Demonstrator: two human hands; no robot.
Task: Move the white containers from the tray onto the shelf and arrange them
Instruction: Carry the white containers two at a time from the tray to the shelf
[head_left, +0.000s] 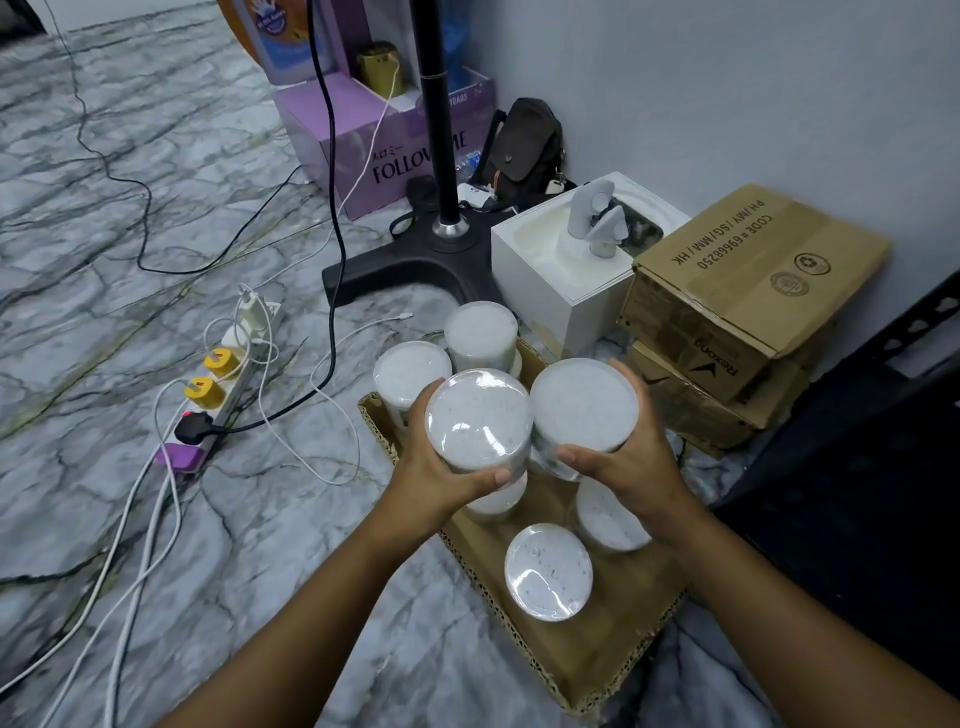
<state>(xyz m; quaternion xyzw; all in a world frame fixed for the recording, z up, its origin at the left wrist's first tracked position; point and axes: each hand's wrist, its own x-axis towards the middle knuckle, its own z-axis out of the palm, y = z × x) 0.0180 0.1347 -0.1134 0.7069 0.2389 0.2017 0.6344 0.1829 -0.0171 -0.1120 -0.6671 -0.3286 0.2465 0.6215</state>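
A cardboard tray (597, 654) lies on the marble floor with several white round containers on it. My left hand (436, 473) grips one container (478, 415) from below, lifted above the tray. My right hand (634, 457) grips a second container (584, 402) beside it, also raised. Two more containers (480, 332) (408, 371) stand at the tray's far end. Another container (548, 569) sits near the front, one (608, 519) lies partly under my right wrist, and one (498, 499) is mostly hidden under my left hand. The dark shelf (852, 467) stands at the right.
Two stacked cardboard boxes (748, 280) and a white box (566, 270) sit behind the tray by the wall. A black stand base (415, 254) and a purple box (363, 150) are further back. A power strip (228, 374) with cables lies to the left on the floor.
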